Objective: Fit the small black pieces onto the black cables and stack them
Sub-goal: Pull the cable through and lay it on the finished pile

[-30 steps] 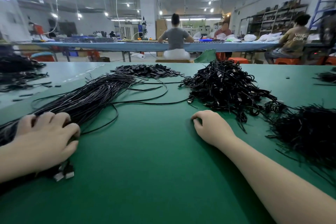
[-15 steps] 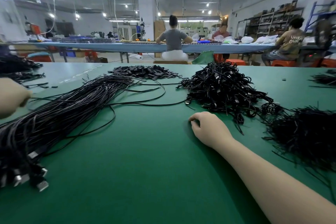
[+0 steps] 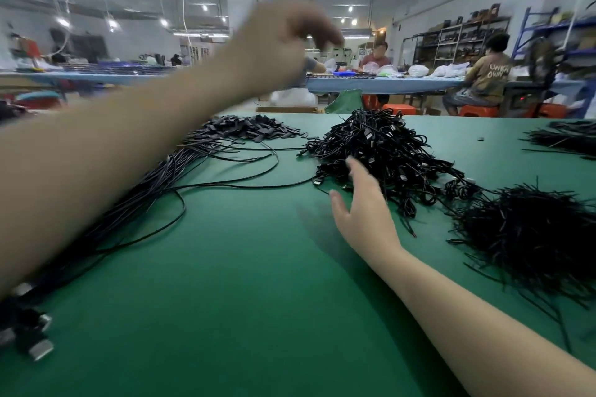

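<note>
Above the green table (image 3: 245, 300), both hands reach toward cable piles.

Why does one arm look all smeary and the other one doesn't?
In the head view, the left hand and its forearm are motion-blurred, raised high; the right hand, beside the tangled cable pile, looks sharp and casts a soft shadow on the green table.

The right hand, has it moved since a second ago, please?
Yes. The right hand has opened and lifted forward off the green table, reaching the tangled cable pile.
</note>
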### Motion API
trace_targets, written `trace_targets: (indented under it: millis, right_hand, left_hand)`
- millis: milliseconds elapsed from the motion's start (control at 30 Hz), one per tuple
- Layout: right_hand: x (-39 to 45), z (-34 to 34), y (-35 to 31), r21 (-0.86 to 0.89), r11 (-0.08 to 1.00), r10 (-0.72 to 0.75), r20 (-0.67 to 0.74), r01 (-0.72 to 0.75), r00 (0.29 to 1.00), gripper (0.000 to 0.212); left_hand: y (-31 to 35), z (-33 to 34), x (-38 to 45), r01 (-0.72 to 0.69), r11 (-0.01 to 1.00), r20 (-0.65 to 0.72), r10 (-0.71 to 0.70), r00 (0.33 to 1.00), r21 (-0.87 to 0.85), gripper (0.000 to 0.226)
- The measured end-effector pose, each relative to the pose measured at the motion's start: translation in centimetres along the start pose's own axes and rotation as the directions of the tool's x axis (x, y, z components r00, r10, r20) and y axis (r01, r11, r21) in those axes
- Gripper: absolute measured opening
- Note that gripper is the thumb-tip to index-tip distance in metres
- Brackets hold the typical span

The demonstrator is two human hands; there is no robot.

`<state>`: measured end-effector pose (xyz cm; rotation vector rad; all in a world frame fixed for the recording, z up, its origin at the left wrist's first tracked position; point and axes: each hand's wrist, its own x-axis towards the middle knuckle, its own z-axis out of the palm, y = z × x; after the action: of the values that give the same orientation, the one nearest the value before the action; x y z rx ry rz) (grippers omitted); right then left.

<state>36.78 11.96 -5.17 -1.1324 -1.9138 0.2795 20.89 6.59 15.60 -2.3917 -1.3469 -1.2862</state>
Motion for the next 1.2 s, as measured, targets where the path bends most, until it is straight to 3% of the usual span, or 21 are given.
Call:
trace_targets:
  millis: [100,133,233,333,433,533,600,633,767,900,1000,1100,1200]
  right_hand:
    - [0.3,-0.8,-0.4,0.193,0.972,-0.055,-0.356,0.131,0.933,0.074]
    - [0.5,-1.0,-0.2,0.221,0.960,-0.066,-0.414,0.170,0.908,0.072]
    - [1.1,-1.6,0.5,0.307,0.939,-0.007,-0.440,0.158,0.898,0.046]
    - [1.4,-1.7,1.2,0.329,0.939,0.066,-0.452,0.098,0.890,0.028]
    - [1.7,-1.6,1.5,0.371,0.928,0.141,-0.438,0.036,0.888,0.018]
    - [1.8,-1.4,1.6,0.420,0.906,0.234,-0.389,-0.054,0.891,0.023]
    - [1.7,-1.4,1.6,0.413,0.906,0.260,-0.359,-0.097,0.896,0.026]
    - [1.7,-1.3,1.6,0.420,0.901,0.268,-0.342,-0.108,0.901,0.024]
    - [1.1,-1.2,0.9,0.367,0.927,0.179,-0.261,-0.074,0.949,0.015]
    - [0.1,-0.6,-0.6,0.308,0.947,-0.031,-0.188,0.089,0.982,0.013]
    - [-0.5,0.1,-1.9,0.292,0.945,-0.106,-0.157,0.149,0.982,0.013]
    - [-0.9,0.6,-2.7,0.292,0.946,-0.103,-0.144,0.142,0.984,0.015]
    - [-0.9,0.5,-2.7,0.307,0.944,-0.085,-0.130,0.122,0.988,0.017]
  left_hand:
    - [1.4,8.0,-3.3,0.016,1.000,0.304,-0.007,0.952,-0.025,0.044]
    - [1.3,9.9,-3.5,0.036,0.997,0.295,-0.014,0.955,-0.068,0.041]
    - [0.5,13.6,-3.3,0.200,0.945,0.233,-0.140,0.962,-0.260,0.030]
    - [-0.4,15.2,-3.7,0.342,0.852,0.296,-0.234,0.926,-0.397,0.025]
    - [-2.1,13.8,-3.9,0.393,0.860,0.368,-0.268,0.891,-0.325,0.022]
    - [-4.4,11.0,-4.6,0.513,0.850,0.556,-0.372,0.743,-0.118,0.006]
    - [-5.4,9.3,-5.0,0.644,0.760,0.624,-0.462,0.630,-0.088,0.019]
    - [-5.9,8.5,-5.0,0.691,0.714,0.620,-0.494,0.610,-0.113,0.022]
    - [-6.7,6.7,-4.6,0.765,0.473,0.506,-0.573,0.644,-0.438,0.036]
    - [-6.2,6.9,-4.2,0.639,0.083,0.458,-0.628,0.630,-0.765,0.025]
    - [-5.5,7.8,-3.8,0.509,-0.159,0.483,-0.633,0.605,-0.846,0.025]
    - [-4.9,8.7,-3.6,0.405,-0.241,0.454,-0.664,0.594,-0.882,0.028]
    - [-5.0,8.9,-3.5,0.304,-0.291,0.421,-0.653,0.630,-0.907,0.019]
